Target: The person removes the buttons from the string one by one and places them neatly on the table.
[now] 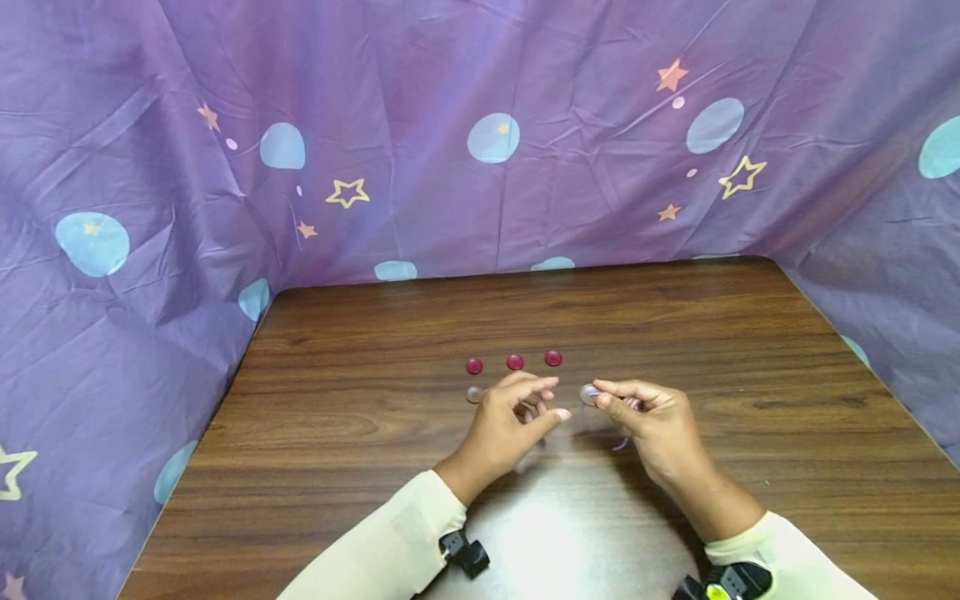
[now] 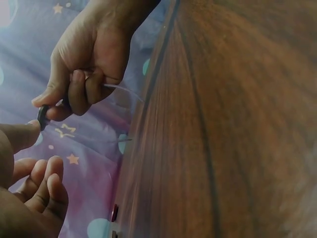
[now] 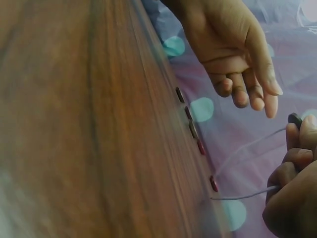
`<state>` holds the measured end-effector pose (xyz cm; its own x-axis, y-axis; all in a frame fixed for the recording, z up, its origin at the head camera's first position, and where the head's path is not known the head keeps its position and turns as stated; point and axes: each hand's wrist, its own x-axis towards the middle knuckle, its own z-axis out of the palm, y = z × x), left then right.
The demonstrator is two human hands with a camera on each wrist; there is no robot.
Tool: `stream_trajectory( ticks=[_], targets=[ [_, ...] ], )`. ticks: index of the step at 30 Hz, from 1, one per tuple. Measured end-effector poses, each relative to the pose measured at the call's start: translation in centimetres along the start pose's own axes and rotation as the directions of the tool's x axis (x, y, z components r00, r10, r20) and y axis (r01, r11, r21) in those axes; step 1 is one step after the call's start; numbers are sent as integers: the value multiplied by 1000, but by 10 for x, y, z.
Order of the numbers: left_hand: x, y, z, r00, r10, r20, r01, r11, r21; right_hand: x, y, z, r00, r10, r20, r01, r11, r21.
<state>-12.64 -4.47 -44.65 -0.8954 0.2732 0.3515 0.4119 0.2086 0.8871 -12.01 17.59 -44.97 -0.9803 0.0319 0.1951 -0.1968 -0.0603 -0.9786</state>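
My right hand (image 1: 660, 429) pinches a pale, see-through button (image 1: 588, 395) between thumb and forefinger. A thin lilac cord (image 3: 247, 197) runs out of the same hand, one stretch leading from near the button and another trailing below the curled fingers. Just left of the button is my left hand (image 1: 498, 421), fingers spread loosely and holding nothing; a small gap parts it from the button in the head view. On the table beyond lie red buttons, left (image 1: 474, 366), middle (image 1: 515, 362) and right (image 1: 553, 357). A clear button (image 1: 474, 394) lies beside my left hand, which covers part of the table.
The brown wood-grain table (image 1: 337, 475) has its far edge against a purple cloth (image 1: 420, 100) printed with stars and blue spots. Cloth also hangs along both sides. Bright glare (image 1: 540, 550) lies on the table's near part.
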Motion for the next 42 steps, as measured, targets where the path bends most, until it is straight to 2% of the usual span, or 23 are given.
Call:
stream_trajectory(
  ticks=[8, 19, 28, 32, 42],
  targets=[
    [-2, 1, 4, 999, 48, 22, -48, 999, -22, -5, 1, 7, 1000, 4, 18, -5, 999, 50],
    [-4, 3, 6, 999, 37, 31, -36, 999, -29, -7, -1, 10, 999, 30, 33, -30, 1000, -1],
    [-4, 2, 7, 999, 31, 39, -29, 999, -31, -7, 1, 10, 998, 0, 55, 0, 1000, -3],
    [-4, 2, 7, 998, 50, 36, -49, 999, -22, -7, 2, 9, 998, -10, 65, 10, 1000, 0],
    [-4, 0, 8, 998, 49, 47, -49, 999, -11, -8, 2, 8, 997, -11, 73, 13, 999, -30]
  ],
)
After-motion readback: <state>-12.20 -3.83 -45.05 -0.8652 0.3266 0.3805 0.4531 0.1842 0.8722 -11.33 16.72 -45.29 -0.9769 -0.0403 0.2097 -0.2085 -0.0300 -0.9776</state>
